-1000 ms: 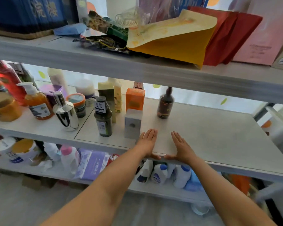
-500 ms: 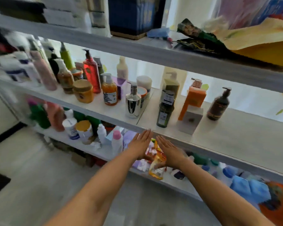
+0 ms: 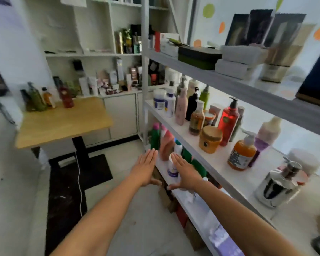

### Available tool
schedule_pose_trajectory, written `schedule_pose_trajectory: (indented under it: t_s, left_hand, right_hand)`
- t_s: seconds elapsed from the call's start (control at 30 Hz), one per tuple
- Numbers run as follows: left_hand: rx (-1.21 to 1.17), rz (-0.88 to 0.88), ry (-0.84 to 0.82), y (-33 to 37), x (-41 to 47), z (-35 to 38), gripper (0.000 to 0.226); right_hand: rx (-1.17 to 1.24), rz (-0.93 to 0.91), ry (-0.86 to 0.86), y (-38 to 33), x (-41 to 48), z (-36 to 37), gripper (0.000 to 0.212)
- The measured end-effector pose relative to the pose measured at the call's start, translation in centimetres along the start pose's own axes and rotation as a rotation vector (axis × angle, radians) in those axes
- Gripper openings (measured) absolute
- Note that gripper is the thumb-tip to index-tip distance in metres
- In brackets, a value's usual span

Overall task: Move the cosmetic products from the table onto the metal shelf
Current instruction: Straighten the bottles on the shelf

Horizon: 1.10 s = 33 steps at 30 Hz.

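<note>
Cosmetic bottles (image 3: 48, 97) are standing at the back of the wooden table (image 3: 63, 122), well apart from both hands.
The left hand (image 3: 144, 169) and right hand (image 3: 185, 172) are hovering side by side, palms down, fingers straight and gripping nothing, in front of the metal shelf (image 3: 218, 174). The bottles are sitting far to the left of the fingertips, while the shelf's middle board is carrying a row of shelved products (image 3: 210, 139).

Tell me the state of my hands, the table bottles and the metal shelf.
left hand: open, flat, holding nothing.
right hand: open, flat, holding nothing.
table bottles: upright, far edge of wooden table, not yet moved.
metal shelf: middle tier lined with upright bottles, jars.
</note>
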State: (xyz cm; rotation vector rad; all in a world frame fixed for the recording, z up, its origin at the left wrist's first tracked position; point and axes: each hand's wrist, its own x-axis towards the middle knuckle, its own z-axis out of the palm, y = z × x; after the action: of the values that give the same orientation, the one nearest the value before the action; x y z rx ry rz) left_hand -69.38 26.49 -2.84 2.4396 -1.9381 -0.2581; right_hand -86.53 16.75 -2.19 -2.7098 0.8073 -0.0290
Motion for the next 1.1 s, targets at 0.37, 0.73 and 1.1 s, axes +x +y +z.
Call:
schedule_pose_trajectory:
  t_s: [0.37,0.73,1.1]
  left_hand:
    - [0.011,-0.517,0.105,-17.0,3.4,-5.5,0.118]
    - [-0.131,-0.790,0.085,-27.6,5.0,-4.5,0.118]
    - [-0.126,-0.788,0.069,-48.1,13.1,-8.0,0.119]
  right_hand:
    - [-0.010,-0.372,-0.057,-5.9,23.5,-1.3,0.124]
    - [0.007,-0.537,-0.229,-11.8,37.0,1.3,0.125]
    - [-0.054,-0.561,-0.234,-21.0,58.1,2.7,0.131]
